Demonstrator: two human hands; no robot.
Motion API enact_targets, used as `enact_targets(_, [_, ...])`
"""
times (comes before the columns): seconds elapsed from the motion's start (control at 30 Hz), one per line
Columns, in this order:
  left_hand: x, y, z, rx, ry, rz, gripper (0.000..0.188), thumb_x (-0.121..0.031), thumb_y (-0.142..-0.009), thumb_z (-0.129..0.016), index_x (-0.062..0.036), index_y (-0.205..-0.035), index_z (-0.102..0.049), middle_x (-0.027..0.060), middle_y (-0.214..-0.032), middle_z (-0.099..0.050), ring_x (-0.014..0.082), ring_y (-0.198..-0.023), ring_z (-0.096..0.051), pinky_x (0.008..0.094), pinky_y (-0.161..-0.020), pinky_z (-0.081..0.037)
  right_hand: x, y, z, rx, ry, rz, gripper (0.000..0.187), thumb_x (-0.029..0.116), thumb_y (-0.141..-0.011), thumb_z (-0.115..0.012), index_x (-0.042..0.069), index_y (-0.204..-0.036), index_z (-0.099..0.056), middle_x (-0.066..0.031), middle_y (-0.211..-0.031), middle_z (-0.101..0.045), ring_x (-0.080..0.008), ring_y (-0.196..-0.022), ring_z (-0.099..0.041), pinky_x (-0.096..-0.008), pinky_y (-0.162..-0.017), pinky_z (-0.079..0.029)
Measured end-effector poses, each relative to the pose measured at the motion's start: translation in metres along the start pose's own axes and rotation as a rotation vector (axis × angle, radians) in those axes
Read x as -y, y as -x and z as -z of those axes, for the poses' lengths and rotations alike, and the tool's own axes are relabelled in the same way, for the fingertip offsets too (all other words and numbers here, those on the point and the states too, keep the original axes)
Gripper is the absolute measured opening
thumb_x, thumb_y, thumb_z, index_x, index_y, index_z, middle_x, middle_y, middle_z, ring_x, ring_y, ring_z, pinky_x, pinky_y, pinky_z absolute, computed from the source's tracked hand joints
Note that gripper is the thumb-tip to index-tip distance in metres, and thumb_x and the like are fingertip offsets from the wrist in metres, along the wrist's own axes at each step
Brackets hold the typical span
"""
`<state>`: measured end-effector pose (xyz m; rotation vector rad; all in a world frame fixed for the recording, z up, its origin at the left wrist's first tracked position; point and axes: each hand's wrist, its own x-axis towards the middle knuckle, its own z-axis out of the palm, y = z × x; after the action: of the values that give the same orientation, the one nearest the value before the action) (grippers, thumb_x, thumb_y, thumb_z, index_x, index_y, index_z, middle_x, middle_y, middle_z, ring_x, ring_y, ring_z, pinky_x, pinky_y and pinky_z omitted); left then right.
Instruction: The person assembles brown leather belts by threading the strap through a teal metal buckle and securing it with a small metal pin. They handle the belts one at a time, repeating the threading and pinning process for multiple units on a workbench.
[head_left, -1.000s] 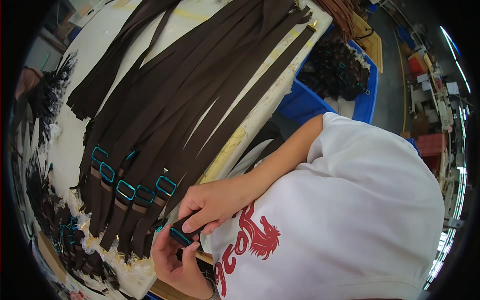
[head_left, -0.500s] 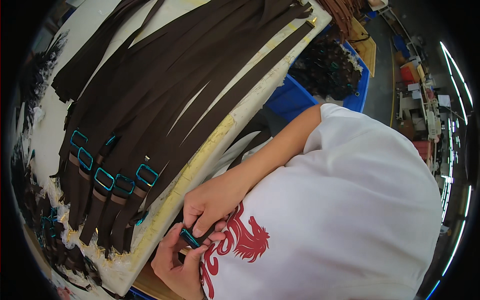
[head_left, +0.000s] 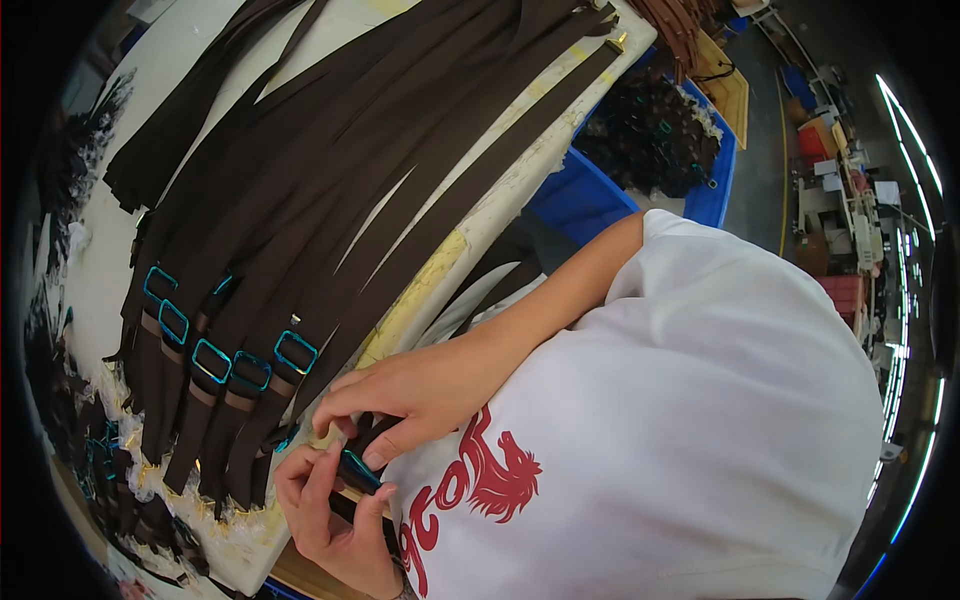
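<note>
A teal, shiny metal buckle (head_left: 358,470) on a dark strap is held close to my shirt, just past the table edge. My left hand (head_left: 330,515) pinches it between thumb and fingertips. From above, my right hand (head_left: 415,395) curves over the same piece, its thumb against the buckle's side. Dark strap (head_left: 372,424) shows between the right thumb and bent index finger. The remaining right fingers are hidden. Beside my hands, several dark brown straps (head_left: 300,220) lie along the table, with teal buckles (head_left: 212,361) at their near ends.
The pale, worn table (head_left: 600,105) runs diagonally, frayed threads and clear film (head_left: 235,525) at its lower corner. A blue bin (head_left: 585,195) of dark pieces stands beyond my right arm. Past it are a wooden crate (head_left: 725,90) and cluttered shelving (head_left: 850,230).
Both hands have shifted slightly left with the buckle. My right hand has turned, its index finger reaching farther over the strap, and the buckle now shows more edge-on.
</note>
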<state>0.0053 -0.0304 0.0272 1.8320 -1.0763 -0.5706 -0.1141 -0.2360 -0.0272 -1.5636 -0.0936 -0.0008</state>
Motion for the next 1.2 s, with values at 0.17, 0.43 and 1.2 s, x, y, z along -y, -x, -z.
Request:
enact_targets(0.17, [-0.015,-0.002,0.003,-0.003,-0.087,-0.108,0.048,-0.015,-0.087,-0.072,0.0046,-0.131,-0.070,0.0140,-0.114,-0.055,0.0251,-0.100,-0.053,0.0356,-0.086,-0.045,0.005,-0.004,-0.005,0.066,-0.162,0.104,0.031,0.023,-0.105,-0.065,-0.003,-0.123,-0.064,-0.0160,-0.114,-0.068,-0.0287,-0.101,-0.063,-0.0393,-0.081,-0.052])
enact_targets(0.43, [-0.030,0.000,-0.014,-0.327,-0.165,-0.308,0.036,-0.024,-0.106,-0.056,0.0077,-0.118,-0.069,0.0192,-0.120,-0.058,0.0316,-0.111,-0.057,0.0458,-0.096,-0.047,0.032,-0.011,0.006,-0.278,0.284,0.588,0.019,0.019,-0.092,-0.079,0.005,-0.084,-0.068,-0.0092,-0.079,-0.060,-0.0275,-0.079,-0.058,-0.0390,-0.067,-0.046])
enact_targets(1.2, [-0.013,-0.012,0.055,0.129,0.480,0.061,0.023,-0.017,-0.101,-0.068,0.0018,-0.093,-0.057,0.0083,-0.076,-0.061,0.0129,-0.074,-0.057,0.0359,-0.091,-0.045,0.019,-0.023,0.024,0.264,-0.086,0.014,0.038,0.023,-0.087,-0.081,0.001,-0.110,-0.060,-0.0031,-0.080,-0.076,-0.0127,-0.073,-0.070,-0.0302,-0.057,-0.046])
